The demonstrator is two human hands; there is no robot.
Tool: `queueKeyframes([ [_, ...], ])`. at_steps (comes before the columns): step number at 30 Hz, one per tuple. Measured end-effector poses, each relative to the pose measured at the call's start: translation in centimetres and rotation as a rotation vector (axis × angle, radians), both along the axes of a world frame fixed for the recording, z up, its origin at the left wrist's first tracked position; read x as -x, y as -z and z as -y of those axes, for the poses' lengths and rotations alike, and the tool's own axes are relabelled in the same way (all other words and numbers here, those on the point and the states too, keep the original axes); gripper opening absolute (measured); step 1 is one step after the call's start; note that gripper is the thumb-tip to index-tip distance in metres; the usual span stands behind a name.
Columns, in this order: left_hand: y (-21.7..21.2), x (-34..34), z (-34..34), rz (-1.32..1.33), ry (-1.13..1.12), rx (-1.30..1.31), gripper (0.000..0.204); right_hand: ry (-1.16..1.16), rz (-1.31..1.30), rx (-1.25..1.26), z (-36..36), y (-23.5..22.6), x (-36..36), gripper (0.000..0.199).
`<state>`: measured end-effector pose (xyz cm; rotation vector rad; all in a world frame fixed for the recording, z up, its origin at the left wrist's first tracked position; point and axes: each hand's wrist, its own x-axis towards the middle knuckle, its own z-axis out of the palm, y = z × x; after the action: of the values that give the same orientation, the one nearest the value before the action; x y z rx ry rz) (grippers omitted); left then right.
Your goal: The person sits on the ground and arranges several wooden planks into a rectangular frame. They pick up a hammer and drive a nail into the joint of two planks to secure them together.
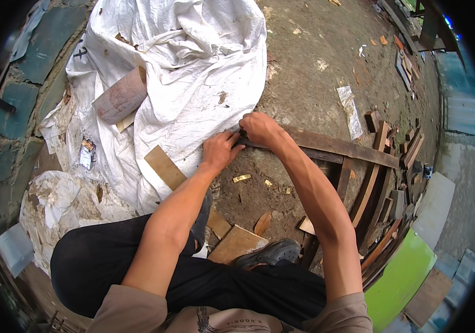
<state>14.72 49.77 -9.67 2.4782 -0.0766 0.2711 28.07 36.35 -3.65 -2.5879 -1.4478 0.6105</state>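
My two hands meet at the left end of a long, dark wooden plank [348, 145] that stretches to the right just above the dirt. Fingers of my left hand [220, 150] are closed about the plank's end, beside the edge of a white woven sheet [198, 83]. Close against it, my right hand [260, 129] is curled with the knuckles up, pressed together over the same end. A small dark bit shows between the hands, but what the right fingers pinch is hidden.
A pinkish cylinder [120, 95] lies on the sheet. Scrap wood strips [372, 172] pile up at the right, near a bright green panel [401, 280]. Below my hands are small gold-coloured pieces [242, 178] on the dirt, a flat board [237, 244] and my grey clog [271, 252].
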Motion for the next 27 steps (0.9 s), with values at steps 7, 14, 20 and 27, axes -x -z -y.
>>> queueKeyframes([
  [7,-0.2,0.0,-0.2,-0.035,0.007,-0.014,0.036,-0.027,-0.046,0.050,-0.7,-1.6,0.0,0.011],
  [14,0.2,0.2,-0.1,-0.021,0.014,-0.032,0.036,0.167,-0.188,0.092,-2.4,-7.0,-2.2,0.018],
  [20,-0.2,-0.1,-0.1,-0.060,0.024,0.002,0.035,0.339,-0.123,-0.089,-0.6,-3.1,-1.0,0.019],
  [27,-0.7,-0.2,-0.2,-0.057,0.020,-0.009,0.034,0.310,-0.068,0.027,-0.7,-0.5,1.2,0.013],
])
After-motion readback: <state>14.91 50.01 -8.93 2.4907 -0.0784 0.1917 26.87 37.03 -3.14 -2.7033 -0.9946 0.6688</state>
